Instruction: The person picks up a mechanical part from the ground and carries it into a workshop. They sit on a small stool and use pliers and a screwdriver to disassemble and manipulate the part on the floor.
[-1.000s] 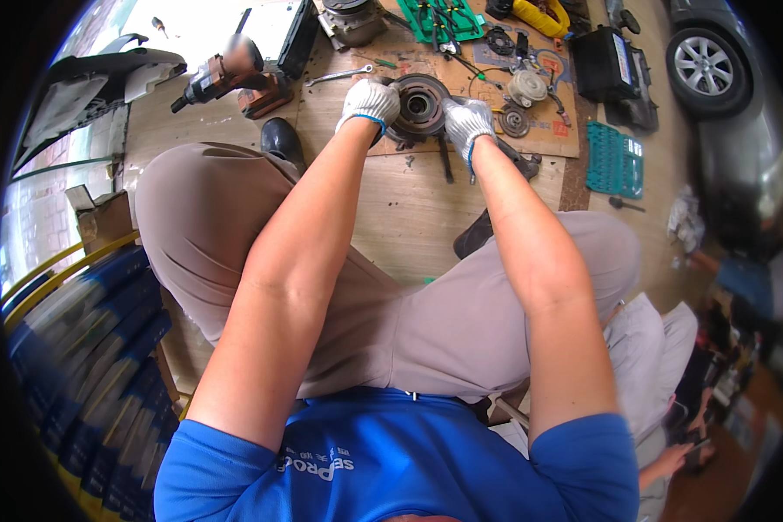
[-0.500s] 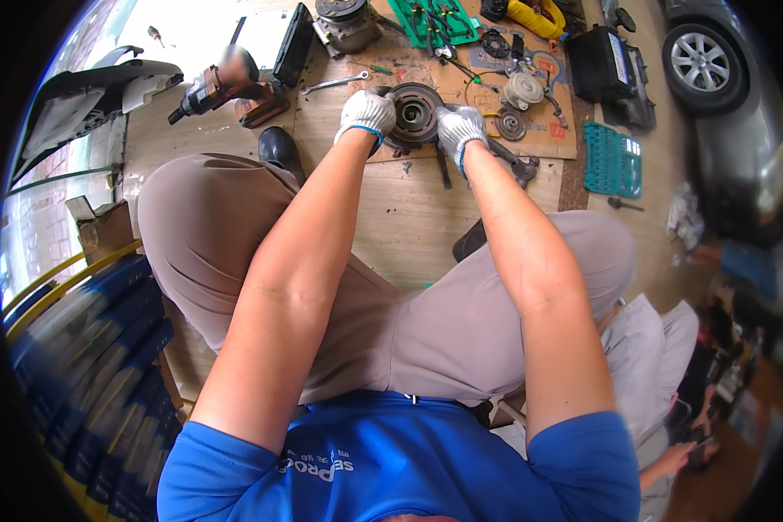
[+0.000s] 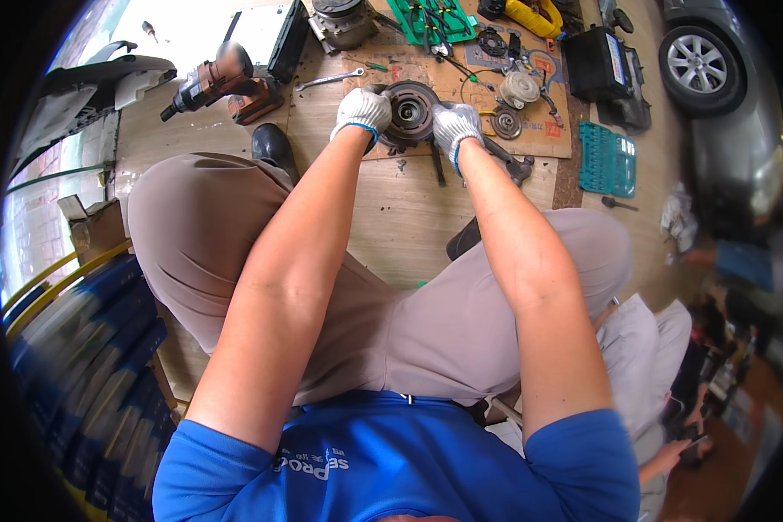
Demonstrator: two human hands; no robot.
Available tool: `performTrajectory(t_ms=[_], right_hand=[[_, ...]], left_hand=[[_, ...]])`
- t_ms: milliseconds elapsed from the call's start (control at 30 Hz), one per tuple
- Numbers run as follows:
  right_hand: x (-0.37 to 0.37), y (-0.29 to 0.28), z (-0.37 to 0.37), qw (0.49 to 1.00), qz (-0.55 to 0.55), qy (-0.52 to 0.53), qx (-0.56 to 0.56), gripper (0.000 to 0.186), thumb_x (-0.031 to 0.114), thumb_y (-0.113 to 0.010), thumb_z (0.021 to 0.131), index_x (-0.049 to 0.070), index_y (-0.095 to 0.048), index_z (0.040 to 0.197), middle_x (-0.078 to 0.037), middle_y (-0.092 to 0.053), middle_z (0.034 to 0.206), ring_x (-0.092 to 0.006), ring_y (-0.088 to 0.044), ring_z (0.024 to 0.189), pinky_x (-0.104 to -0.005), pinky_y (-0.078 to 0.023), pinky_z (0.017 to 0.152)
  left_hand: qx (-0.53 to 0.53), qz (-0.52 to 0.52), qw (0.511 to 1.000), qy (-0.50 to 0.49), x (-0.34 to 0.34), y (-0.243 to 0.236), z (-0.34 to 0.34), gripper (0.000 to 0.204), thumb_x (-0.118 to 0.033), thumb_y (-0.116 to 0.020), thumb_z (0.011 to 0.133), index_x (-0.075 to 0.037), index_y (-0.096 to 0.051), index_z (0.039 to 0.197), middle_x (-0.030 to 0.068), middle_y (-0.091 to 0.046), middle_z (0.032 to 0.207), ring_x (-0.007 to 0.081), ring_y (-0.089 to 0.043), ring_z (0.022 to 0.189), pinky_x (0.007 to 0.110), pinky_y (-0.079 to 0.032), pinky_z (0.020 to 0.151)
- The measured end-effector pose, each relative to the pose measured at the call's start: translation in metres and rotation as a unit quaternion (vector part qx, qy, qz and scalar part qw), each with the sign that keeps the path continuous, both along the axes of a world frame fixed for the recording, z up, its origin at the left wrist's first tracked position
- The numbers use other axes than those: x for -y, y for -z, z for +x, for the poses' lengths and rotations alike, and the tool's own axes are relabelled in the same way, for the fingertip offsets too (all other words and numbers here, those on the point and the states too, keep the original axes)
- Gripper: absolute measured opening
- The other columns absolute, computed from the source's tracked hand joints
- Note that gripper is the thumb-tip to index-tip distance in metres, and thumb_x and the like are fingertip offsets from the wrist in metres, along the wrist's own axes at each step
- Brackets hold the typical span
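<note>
Clasping a dark round metal part (image 3: 409,113) from both sides, the person has it between two gloved hands, in front of the parted knees, at the near edge of a cardboard sheet (image 3: 448,80) on the floor (image 3: 391,239). The left hand (image 3: 362,110) grasps its left rim, and the right hand (image 3: 457,126) grasps its right rim; the fingertips are largely hidden. A dark bar (image 3: 438,165) points toward the person from just below the part, and a dark metal tool (image 3: 515,167) lies partly behind the right wrist. Left of the sheet are a wrench (image 3: 331,79) and, farther out, a cordless power tool (image 3: 207,84). On the sheet, right of the hands, sit a silver round component (image 3: 519,89) and a flat ringed disc (image 3: 505,123). A green tray (image 3: 463,35) of pliers lies beyond, with a teal tool case (image 3: 607,161) well off to the right.
</note>
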State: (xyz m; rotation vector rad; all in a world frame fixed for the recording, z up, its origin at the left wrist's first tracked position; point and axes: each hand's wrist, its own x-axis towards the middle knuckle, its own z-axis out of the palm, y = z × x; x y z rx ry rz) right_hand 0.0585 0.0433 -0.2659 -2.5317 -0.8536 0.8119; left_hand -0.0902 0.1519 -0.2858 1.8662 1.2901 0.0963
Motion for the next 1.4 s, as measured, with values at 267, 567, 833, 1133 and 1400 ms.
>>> performTrajectory(t_ms=[267, 567, 833, 1133, 1400], right_hand=[[-0.004, -0.010, -0.003, 1.000, -0.008, -0.025, 0.015, 0.040, 0.032, -0.057, 0.090, -0.002, -0.072, 0.105, -0.026, -0.071, 0.104, -0.0409, -0.068, 0.098, -0.0447, -0.051, 0.083], [-0.007, -0.008, -0.003, 0.999, -0.023, -0.016, 0.020, 0.043, 0.034, -0.056, 0.090, -0.004, -0.071, 0.101, -0.028, -0.070, 0.102, -0.0411, -0.069, 0.097, -0.0454, -0.052, 0.081], [-0.005, -0.003, -0.001, 1.000, 0.010, -0.008, -0.001, 0.041, 0.032, -0.057, 0.090, -0.002, -0.072, 0.106, -0.025, -0.072, 0.102, -0.0374, -0.070, 0.096, -0.0423, -0.052, 0.082], [-0.002, -0.004, -0.002, 1.000, 0.024, -0.012, -0.001, 0.040, 0.032, -0.058, 0.093, -0.001, -0.072, 0.111, -0.023, -0.073, 0.107, -0.0376, -0.069, 0.100, -0.0412, -0.052, 0.086], [0.001, -0.015, -0.006, 0.999, 0.009, -0.040, 0.020, 0.043, 0.038, -0.054, 0.095, 0.004, -0.072, 0.115, -0.022, -0.070, 0.112, -0.0413, -0.065, 0.109, -0.0441, -0.050, 0.092]], left_hand=[[-0.010, 0.007, 1.000, 0.005, -0.003, 0.006, -0.002, 0.039, -0.039, -0.051, 0.098, -0.014, -0.073, 0.119, 0.0210, -0.071, 0.115, 0.0385, -0.066, 0.112, 0.045, -0.051, 0.098], [-0.011, -0.013, 1.000, -0.002, -0.008, 0.017, -0.001, 0.042, -0.040, -0.052, 0.097, -0.010, -0.072, 0.118, 0.0238, -0.070, 0.116, 0.0392, -0.065, 0.112, 0.045, -0.051, 0.098], [-0.012, -0.013, 1.000, -0.008, -0.006, 0.011, -0.002, 0.042, -0.040, -0.051, 0.097, -0.010, -0.073, 0.117, 0.0235, -0.070, 0.115, 0.0394, -0.066, 0.111, 0.045, -0.051, 0.098], [-0.004, -0.040, 0.999, -0.023, -0.001, -0.002, -0.004, 0.040, -0.040, -0.052, 0.097, -0.014, -0.073, 0.121, 0.0203, -0.070, 0.117, 0.0377, -0.065, 0.113, 0.043, -0.051, 0.098], [0.033, -0.053, 0.998, -0.029, -0.007, 0.011, -0.006, 0.040, -0.040, -0.053, 0.097, -0.014, -0.073, 0.120, 0.0207, -0.070, 0.116, 0.0371, -0.066, 0.112, 0.043, -0.051, 0.099]])
